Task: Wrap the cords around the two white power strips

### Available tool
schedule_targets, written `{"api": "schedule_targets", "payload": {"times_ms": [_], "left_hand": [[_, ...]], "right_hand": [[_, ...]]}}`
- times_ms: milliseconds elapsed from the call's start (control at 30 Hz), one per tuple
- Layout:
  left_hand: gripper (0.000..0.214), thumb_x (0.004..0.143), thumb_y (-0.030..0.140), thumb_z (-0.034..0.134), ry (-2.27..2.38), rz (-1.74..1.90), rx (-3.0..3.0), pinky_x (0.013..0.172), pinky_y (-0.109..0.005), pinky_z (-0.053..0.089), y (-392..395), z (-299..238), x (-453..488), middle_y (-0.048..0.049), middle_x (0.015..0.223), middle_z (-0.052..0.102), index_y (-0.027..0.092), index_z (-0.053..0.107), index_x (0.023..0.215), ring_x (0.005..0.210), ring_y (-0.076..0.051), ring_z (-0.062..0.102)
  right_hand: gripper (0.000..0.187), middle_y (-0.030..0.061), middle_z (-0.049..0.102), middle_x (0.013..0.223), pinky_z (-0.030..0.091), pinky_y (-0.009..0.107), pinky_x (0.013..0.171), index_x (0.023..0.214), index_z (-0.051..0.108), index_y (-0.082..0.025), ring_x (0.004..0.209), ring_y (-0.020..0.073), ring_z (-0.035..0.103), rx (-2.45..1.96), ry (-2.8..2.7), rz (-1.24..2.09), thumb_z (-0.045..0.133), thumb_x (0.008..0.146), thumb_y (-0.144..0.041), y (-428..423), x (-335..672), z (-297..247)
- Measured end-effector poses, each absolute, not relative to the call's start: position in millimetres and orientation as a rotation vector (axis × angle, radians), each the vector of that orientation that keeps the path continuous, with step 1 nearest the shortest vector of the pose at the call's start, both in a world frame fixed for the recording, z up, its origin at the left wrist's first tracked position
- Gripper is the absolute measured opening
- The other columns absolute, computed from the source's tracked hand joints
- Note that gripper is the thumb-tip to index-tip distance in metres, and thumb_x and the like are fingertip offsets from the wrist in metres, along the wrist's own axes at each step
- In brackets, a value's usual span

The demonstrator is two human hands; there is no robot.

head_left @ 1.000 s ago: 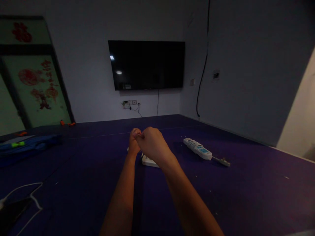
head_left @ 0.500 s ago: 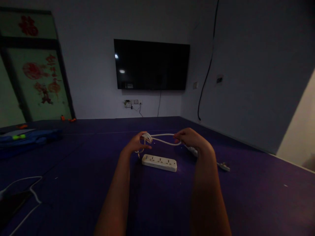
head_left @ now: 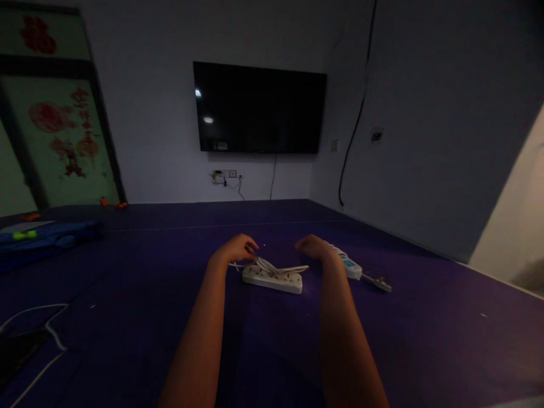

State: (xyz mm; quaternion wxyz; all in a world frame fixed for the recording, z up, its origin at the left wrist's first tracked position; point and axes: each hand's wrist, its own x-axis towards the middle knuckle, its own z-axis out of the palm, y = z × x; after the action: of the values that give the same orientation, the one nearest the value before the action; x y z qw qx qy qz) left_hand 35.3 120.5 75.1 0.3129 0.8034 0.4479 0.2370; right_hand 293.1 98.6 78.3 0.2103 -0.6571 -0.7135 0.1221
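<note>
A white power strip point(head_left: 272, 281) lies on the purple floor between my forearms. Its white cord point(head_left: 266, 265) rests bunched in loops on top of the strip. Just left of the loops, my left hand point(head_left: 236, 249) is open, thumb and fingers curved apart with nothing held. My right hand point(head_left: 315, 247), fingers slightly blurred, hovers above and right of the strip, apart from the cord; it looks open and holds nothing visible. Beyond my right wrist lies a second white power strip point(head_left: 352, 267) with a blue label, partly hidden, with a plug point(head_left: 383, 285) at its near end.
A dark flat object point(head_left: 21, 354) with a white cable point(head_left: 53, 333) lies at the lower left. Farther back are blue cloth point(head_left: 68, 235) and small orange items point(head_left: 120, 205). A black cable point(head_left: 356, 133) hangs along the right wall, and a television point(head_left: 259, 107) hangs ahead.
The bundled cord, stretched between both hands before, has been let go and now lies on the power strip. Both hands are lower or drawn away from it, and the second strip shows more.
</note>
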Motion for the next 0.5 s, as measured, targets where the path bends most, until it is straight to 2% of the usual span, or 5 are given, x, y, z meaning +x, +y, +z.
{"api": "schedule_targets", "payload": {"times_ms": [100,200,267,400,500], "left_hand": [[0.034,0.052,0.002,0.067,1.273,0.509,2.101,0.069,-0.026,0.049,116.4,75.4,36.2,-0.0052,0.074,0.072,0.014,0.069,0.084,0.075,-0.019,0.067],[0.033,0.047,0.000,0.068,1.402,0.434,2.064,0.065,-0.029,0.049,114.4,71.3,38.5,-0.0075,0.074,0.072,0.014,0.068,0.076,0.073,-0.023,0.066],[0.031,0.049,0.000,0.066,1.466,0.408,2.024,0.060,-0.031,0.049,113.1,69.4,38.6,-0.0091,0.076,0.072,0.013,0.067,0.077,0.070,-0.024,0.066],[0.030,0.061,0.006,0.061,1.475,0.432,1.952,0.055,-0.027,0.049,108.0,75.3,31.5,-0.0089,0.081,0.071,0.014,0.066,0.089,0.069,-0.021,0.066],[0.029,0.068,0.008,0.057,1.467,0.506,1.922,0.055,-0.024,0.049,102.7,85.7,22.0,-0.0093,0.084,0.070,0.014,0.064,0.097,0.072,-0.018,0.066]], "right_hand": [[0.033,0.0057,0.071,0.103,0.049,0.024,0.082,0.102,0.070,-0.020,0.095,0.0178,0.065,-1.618,-2.060,0.614,0.069,0.069,-0.024,101.7,274.2,79.7],[0.072,0.0089,0.065,0.116,0.047,0.027,0.088,0.118,0.061,-0.021,0.105,0.0200,0.061,-1.463,-2.143,0.935,0.082,0.050,-0.025,102.9,254.6,72.4],[0.085,0.0086,0.063,0.120,0.046,0.027,0.089,0.121,0.059,-0.022,0.109,0.0210,0.059,-1.469,-2.207,1.074,0.085,0.040,-0.023,103.9,244.1,65.7],[0.080,0.0038,0.069,0.107,0.049,0.029,0.082,0.112,0.065,-0.025,0.098,0.0238,0.064,-1.580,-2.364,1.239,0.086,0.034,-0.025,105.5,229.7,56.2],[0.084,0.0033,0.070,0.104,0.051,0.029,0.078,0.109,0.066,-0.026,0.095,0.0256,0.065,-1.702,-2.322,1.102,0.086,0.028,-0.018,105.6,220.1,53.6]]}}
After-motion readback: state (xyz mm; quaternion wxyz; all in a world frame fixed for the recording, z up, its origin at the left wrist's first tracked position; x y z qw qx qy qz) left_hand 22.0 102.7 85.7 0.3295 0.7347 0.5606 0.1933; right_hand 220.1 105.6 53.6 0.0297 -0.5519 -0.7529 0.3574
